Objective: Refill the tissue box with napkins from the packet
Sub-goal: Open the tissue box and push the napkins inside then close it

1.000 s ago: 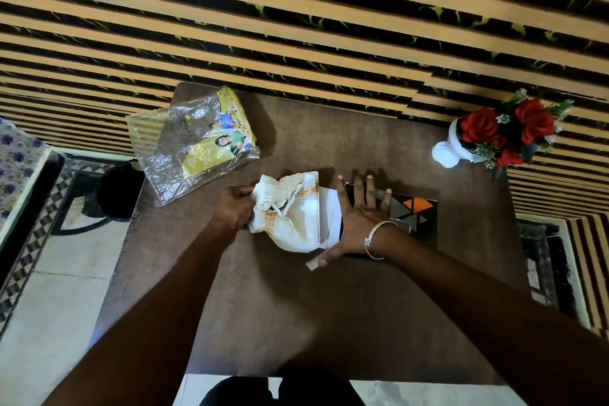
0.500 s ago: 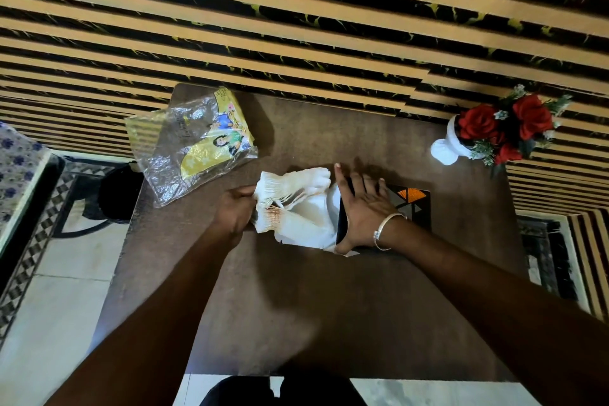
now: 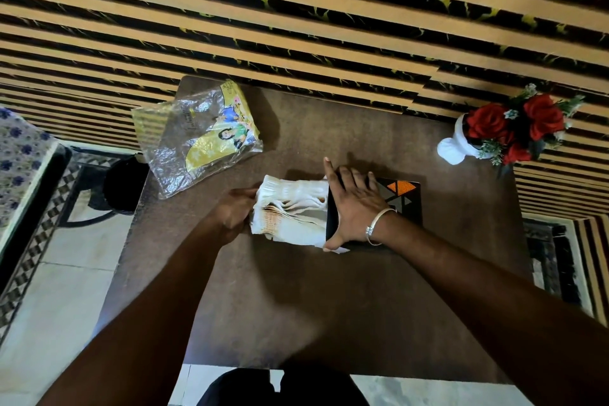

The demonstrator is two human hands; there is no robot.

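A thick stack of white napkins [image 3: 290, 211] lies on its side at the middle of the brown table [image 3: 296, 306], its right end inside the open left end of a black tissue box [image 3: 405, 201] with orange and grey triangles. My left hand [image 3: 235, 214] grips the stack's left end. My right hand [image 3: 352, 204] lies flat on the box's top, thumb hooked at the near corner of the opening. The clear and yellow plastic packet [image 3: 201, 138] lies empty and crumpled at the table's far left corner.
A white vase with red roses [image 3: 507, 128] stands at the table's far right. A striped black-and-tan wall runs behind the table. A dark round object [image 3: 125, 181] sits on the tiled floor at left, beside a patterned cloth [image 3: 19, 155].
The napkin stack has flattened and slid further right into the box. My right hand has shifted a little onto the box's open end; my left hand still pushes from the left.
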